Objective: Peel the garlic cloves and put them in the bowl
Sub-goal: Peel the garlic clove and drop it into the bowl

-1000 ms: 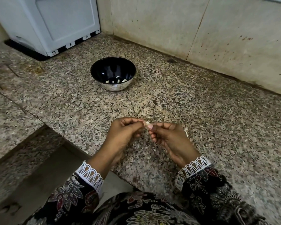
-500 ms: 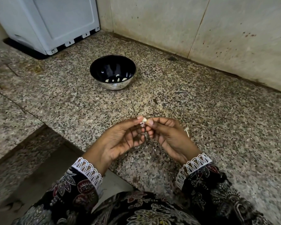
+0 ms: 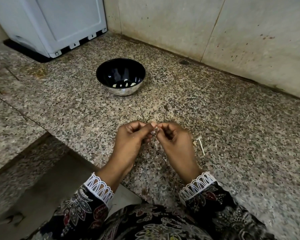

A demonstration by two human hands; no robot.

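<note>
My left hand [image 3: 132, 137] and my right hand [image 3: 175, 139] meet fingertip to fingertip above the granite counter [image 3: 232, 127]. Between them they pinch a small pale garlic clove [image 3: 154, 129], mostly hidden by the fingers. A black bowl [image 3: 100, 73] with a speckled outside stands farther back on the counter, with several peeled cloves [image 3: 124, 84] lying at its bottom.
A garlic stem with bits of skin [image 3: 200, 144] lies just right of my right hand. A white appliance [image 3: 50, 23] stands at the back left. A tiled wall [image 3: 215, 32] runs along the back. The counter steps down at the left front [image 3: 33, 161].
My left hand has curled its fingers back over the clove after opening half a second ago. Both hands stay at the same spot on the counter.
</note>
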